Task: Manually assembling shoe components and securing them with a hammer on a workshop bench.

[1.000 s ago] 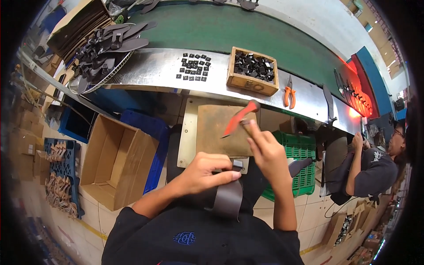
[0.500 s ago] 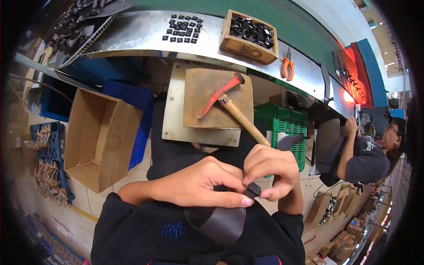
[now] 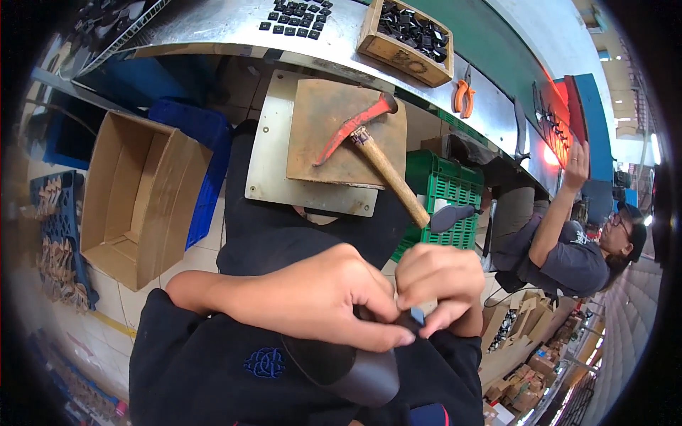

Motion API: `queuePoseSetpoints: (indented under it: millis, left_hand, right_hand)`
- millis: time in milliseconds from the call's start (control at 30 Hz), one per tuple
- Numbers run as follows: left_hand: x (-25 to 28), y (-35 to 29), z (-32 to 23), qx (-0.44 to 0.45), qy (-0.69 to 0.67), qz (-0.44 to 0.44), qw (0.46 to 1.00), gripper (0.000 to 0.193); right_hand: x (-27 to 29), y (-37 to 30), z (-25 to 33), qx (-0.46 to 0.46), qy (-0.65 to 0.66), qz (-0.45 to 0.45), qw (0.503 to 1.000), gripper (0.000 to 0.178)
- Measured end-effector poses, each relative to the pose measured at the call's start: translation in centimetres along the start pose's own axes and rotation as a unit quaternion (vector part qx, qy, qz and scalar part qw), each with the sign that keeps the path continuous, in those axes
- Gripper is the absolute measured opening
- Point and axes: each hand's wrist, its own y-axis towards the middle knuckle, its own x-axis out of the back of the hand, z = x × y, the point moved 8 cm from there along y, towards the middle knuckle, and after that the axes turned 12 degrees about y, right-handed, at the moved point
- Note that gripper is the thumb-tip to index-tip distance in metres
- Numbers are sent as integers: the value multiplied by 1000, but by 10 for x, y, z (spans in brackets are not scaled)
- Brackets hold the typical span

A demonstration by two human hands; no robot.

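Note:
My left hand (image 3: 323, 298) is closed around a dark, glossy, curved leather piece (image 3: 369, 378), which looks like part of a shoe and hangs below the palm in front of my shirt. Most of it is covered by my fingers. Close against the left fingertips, my right hand (image 3: 446, 280) pinches a small dark block-like piece (image 3: 418, 317) between thumb and fingers. Whether that piece is joined to the leather one cannot be seen. Beyond my hands, a hammer (image 3: 366, 131) with a red head and wooden handle rests on a brown work block (image 3: 312, 106).
Small black squares (image 3: 302, 20) sit on the metal bench beside a wooden box (image 3: 398, 57) of black pieces and orange-handled pliers (image 3: 464, 98). Left stands a cardboard box (image 3: 170, 206); right, a green crate (image 3: 455, 184) with a dark sole (image 3: 451, 217). A co-worker (image 3: 568, 255) sits at far right.
My view has shifted, and the bench and block appear higher. My hands stay together, with the small piece turned so a bluish sheen shows. The co-worker's arm has risen.

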Motion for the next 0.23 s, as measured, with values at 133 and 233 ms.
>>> queuePoseSetpoints:
  millis: [133,233]
  left_hand:
    - [22,0,8,73,37,-79,993,21]
    - [27,1,12,61,34,-146,987,29]
  right_hand:
    - [27,-16,-27,-26,12,-189,982,61]
    - [26,-17,-34,8,29,-154,988,53]
